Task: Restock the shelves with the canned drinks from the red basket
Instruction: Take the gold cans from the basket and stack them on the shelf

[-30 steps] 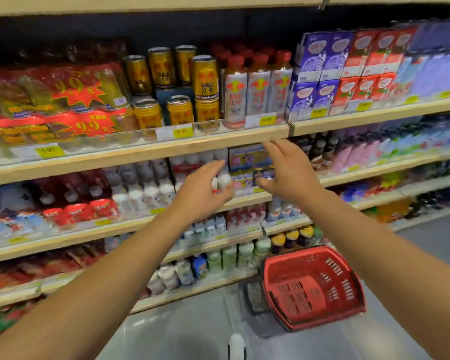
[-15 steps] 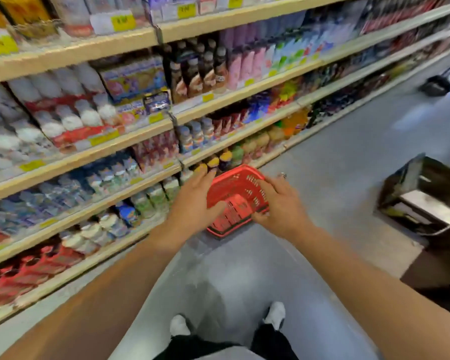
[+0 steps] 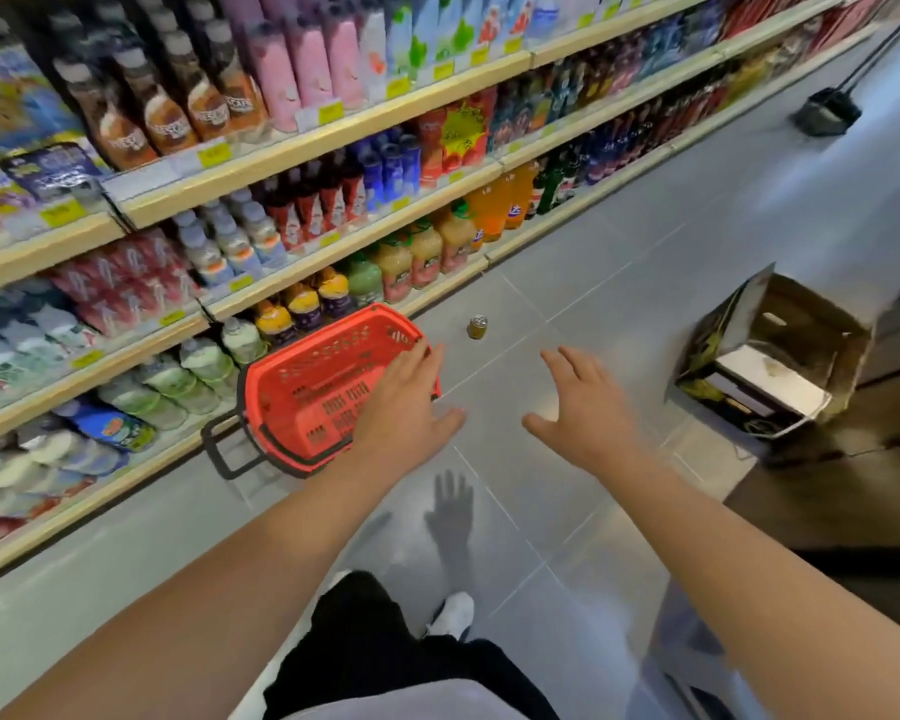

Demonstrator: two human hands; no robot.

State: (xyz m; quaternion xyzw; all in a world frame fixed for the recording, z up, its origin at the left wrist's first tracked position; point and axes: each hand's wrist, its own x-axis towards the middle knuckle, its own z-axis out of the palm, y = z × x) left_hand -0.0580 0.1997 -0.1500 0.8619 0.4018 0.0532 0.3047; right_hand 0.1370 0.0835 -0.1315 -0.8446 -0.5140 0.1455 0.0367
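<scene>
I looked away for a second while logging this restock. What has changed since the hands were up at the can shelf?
Both hands dropped from the shelf toward the floor: left hand over the red plastic basket, right hand beside it. A small gold can now shows. Both hands remain empty.

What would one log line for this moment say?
left hand: open, over red basket | right hand: open, above floor | can: upright on floor beyond basket | basket: no cans visible
</scene>
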